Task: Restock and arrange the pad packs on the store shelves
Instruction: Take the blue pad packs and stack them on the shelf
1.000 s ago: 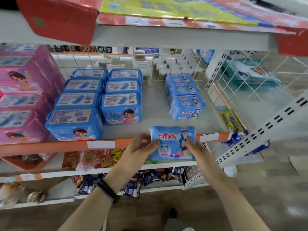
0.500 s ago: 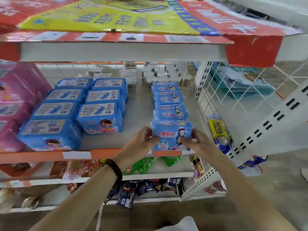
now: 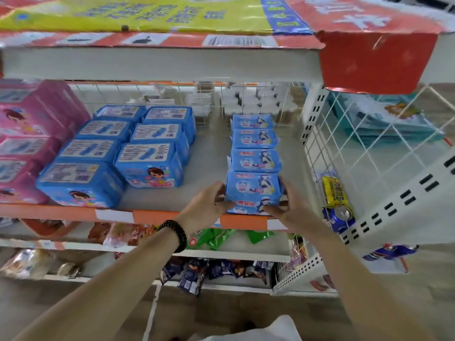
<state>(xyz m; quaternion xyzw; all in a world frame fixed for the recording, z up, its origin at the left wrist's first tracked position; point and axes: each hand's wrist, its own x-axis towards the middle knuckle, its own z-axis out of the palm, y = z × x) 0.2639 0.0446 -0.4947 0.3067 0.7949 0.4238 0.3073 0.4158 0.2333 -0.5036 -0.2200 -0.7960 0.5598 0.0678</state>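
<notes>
1. Two bare arms reach up from the bottom of the frame. The left hand (image 3: 206,205) has a black bead bracelet (image 3: 175,234) on its wrist.
2. The left hand and the right hand (image 3: 288,205) hold one small blue pad pack (image 3: 253,205) between them. The left fingers curl on its left edge and the right fingers curl on its right edge.
3. This pad pack sits at the front of the shelf (image 3: 209,158), just above the orange shelf edge (image 3: 157,216), a bit right of the middle of the frame.
4. Behind it, a row of small blue packs (image 3: 254,151) goes back toward the wire back wall. The held pack touches the nearest one.
5. To the left stand two rows of bigger blue packs (image 3: 123,153) with a cartoon girl on the front.
6. At the far left edge of the frame are pink packs (image 3: 29,134), stacked up.
7. At the right, past a white wire side panel (image 3: 357,148), a yellow packet (image 3: 333,190) and a blue can (image 3: 338,217) lie low down.
8. Below the orange edge are lower shelves with snack bags (image 3: 216,269).
9. Across the top of the frame is a red and yellow cardboard sheet (image 3: 172,16) on the shelf above.
</notes>
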